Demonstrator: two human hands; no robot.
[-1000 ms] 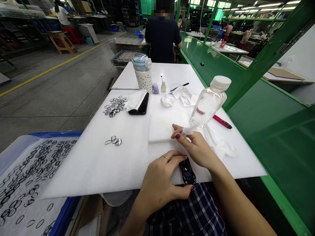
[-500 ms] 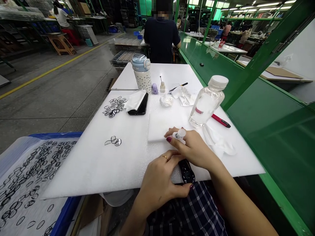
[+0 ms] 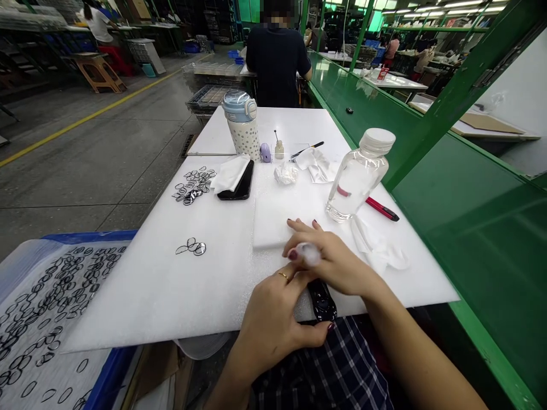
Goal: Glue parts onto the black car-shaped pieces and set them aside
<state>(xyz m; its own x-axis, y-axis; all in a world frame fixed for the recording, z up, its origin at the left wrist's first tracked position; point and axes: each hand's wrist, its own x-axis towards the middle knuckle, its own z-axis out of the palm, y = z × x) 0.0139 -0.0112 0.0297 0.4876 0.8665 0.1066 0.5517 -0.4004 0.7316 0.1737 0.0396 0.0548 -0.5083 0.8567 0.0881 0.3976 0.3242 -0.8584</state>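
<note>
- You pinch a small clear round piece [image 3: 310, 254] in your right hand [image 3: 331, 262]; your fingers close on it, and it is too blurred to tell exactly what it is.
- Your left hand [image 3: 271, 322] curls just below, against your right hand. I cannot tell whether it grips anything.
- A glossy black oval object [image 3: 321, 302] lies just beside your left thumb, at the near edge of the white foam sheet [image 3: 141, 296].
- Your hands sit at the near edge of a white foam pad [image 3: 273, 225].
- So far, a few black-rimmed rings [image 3: 191, 247] lie apart on the sheet, and a larger heap of rings [image 3: 192, 187] lies farther on. Many more rings [image 3: 47, 319] remain spread in the blue-rimmed tray [image 3: 88, 236] on your left.
- To your right stand a clear plastic bottle [image 3: 356, 182] and a red marker [image 3: 382, 209], with a loose tissue [image 3: 378, 250] nearer you.
- Farther along the bench [image 3: 294, 125] are a small vial [image 3: 279, 151] and a dotted tumbler [image 3: 242, 128].
</note>
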